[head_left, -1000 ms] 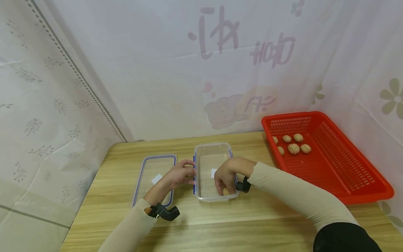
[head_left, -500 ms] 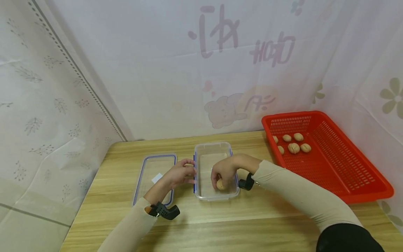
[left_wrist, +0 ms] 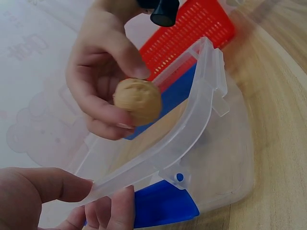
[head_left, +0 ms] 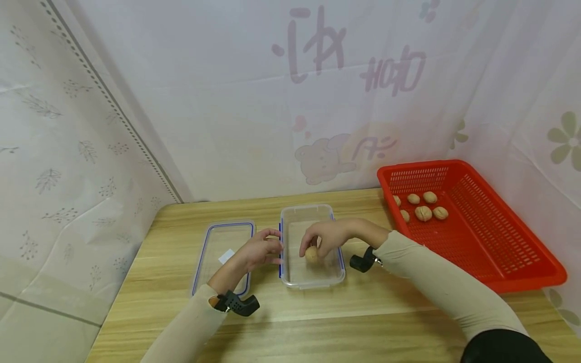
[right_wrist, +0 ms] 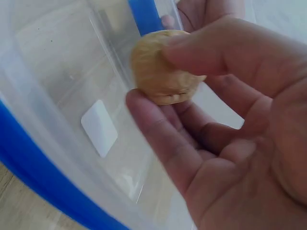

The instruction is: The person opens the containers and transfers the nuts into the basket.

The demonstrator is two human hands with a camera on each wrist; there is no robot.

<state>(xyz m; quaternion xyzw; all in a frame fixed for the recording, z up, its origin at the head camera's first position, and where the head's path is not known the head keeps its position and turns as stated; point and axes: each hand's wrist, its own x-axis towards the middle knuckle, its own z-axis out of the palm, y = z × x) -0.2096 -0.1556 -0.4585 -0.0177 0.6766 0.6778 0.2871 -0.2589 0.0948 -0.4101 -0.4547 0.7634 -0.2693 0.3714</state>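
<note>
A tan walnut (head_left: 311, 254) is pinched between the thumb and fingers of my right hand (head_left: 330, 237), above the clear plastic food container (head_left: 313, 286). The left wrist view shows the walnut (left_wrist: 138, 101) raised higher than the container's rim (left_wrist: 192, 129). In the right wrist view the thumb presses one side of the walnut (right_wrist: 160, 72) and fingertips support the other. My left hand (head_left: 263, 250) grips the container's left wall, thumb at the rim and fingers by the blue latch (left_wrist: 165, 206). A white label (right_wrist: 100, 127) lies on the container's bottom.
The clear lid (head_left: 220, 267) with a blue seal lies left of the container, partly under my left forearm. A red perforated basket (head_left: 490, 252) stands at the right, with several walnuts (head_left: 423, 214) in its far left part. Printed curtains close off the back and sides.
My right hand has lifted the walnut from the near right corner of the container and moved it up and slightly left. My left hand has stayed in place.
</note>
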